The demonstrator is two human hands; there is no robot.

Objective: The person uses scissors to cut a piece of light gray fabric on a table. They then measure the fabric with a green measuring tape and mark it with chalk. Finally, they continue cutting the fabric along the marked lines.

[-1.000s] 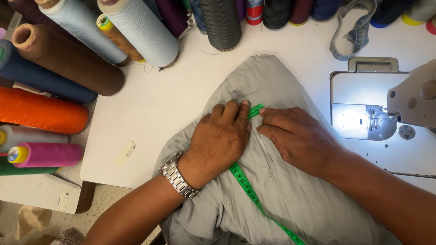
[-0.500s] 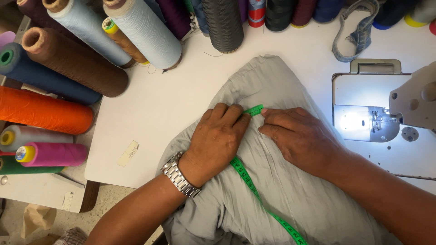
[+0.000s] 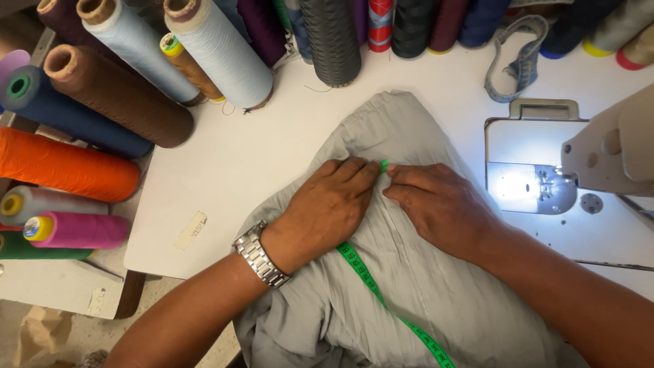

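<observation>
A grey garment (image 3: 381, 129) lies bunched on the white table (image 3: 225, 177). A green measuring tape (image 3: 364, 272) runs across it from under my hands down to the lower right. My left hand (image 3: 327, 208), with a metal watch on the wrist, lies flat on the cloth and pins the tape under its palm. My right hand (image 3: 443, 204) rests beside it, fingertips pressing the tape's end, which peeks out green between the two hands. The fingertips of both hands touch.
Large thread cones (image 3: 218, 51) in pale blue, brown, orange, navy, pink and dark shades crowd the left and top edges. A sewing machine (image 3: 610, 153) with a lit needle plate (image 3: 528, 187) stands at right. A strip of denim (image 3: 521, 54) lies at top right.
The tape's end has slipped further under my fingers, so less green shows between the hands. Both hands stay pressed on the cloth in nearly the same place.
</observation>
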